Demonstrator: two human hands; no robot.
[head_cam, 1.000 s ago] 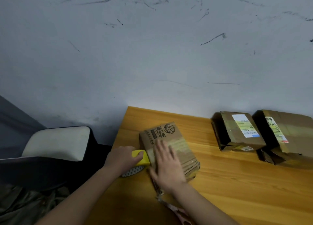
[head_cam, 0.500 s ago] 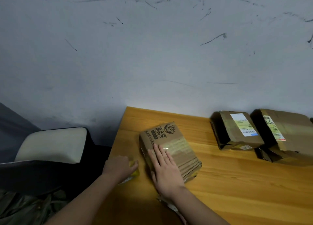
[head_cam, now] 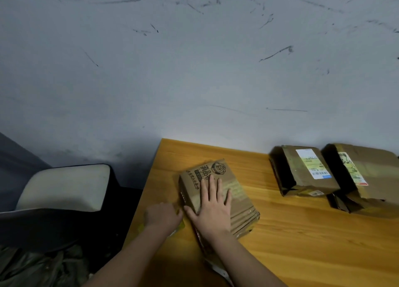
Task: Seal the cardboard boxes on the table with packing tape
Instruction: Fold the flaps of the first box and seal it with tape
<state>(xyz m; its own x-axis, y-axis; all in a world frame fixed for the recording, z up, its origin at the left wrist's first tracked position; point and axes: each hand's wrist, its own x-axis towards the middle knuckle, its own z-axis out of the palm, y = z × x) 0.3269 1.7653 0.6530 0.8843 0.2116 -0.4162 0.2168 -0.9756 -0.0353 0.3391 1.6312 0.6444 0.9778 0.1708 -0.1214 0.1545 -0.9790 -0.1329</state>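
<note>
A flat cardboard box (head_cam: 235,187) with a printed logo lies near the left end of the wooden table (head_cam: 302,232). My right hand (head_cam: 212,206) lies flat on its top, fingers straight and spread. My left hand (head_cam: 163,217) sits just left of the box, curled round a yellow tape dispenser (head_cam: 180,226) of which only a sliver shows. Two other cardboard boxes with shipping labels rest at the back right, one (head_cam: 306,172) beside the other (head_cam: 362,176).
A chair with a pale cushion (head_cam: 64,187) and dark frame stands left of the table. A scuffed grey wall runs right behind the table. Dark green fabric (head_cam: 38,267) lies at the bottom left. A pale strip (head_cam: 218,269) shows under my right forearm.
My left hand has pulled the yellow dispenser down and left along the box's side, so it is now mostly hidden. My right hand has slid further up the box top.
</note>
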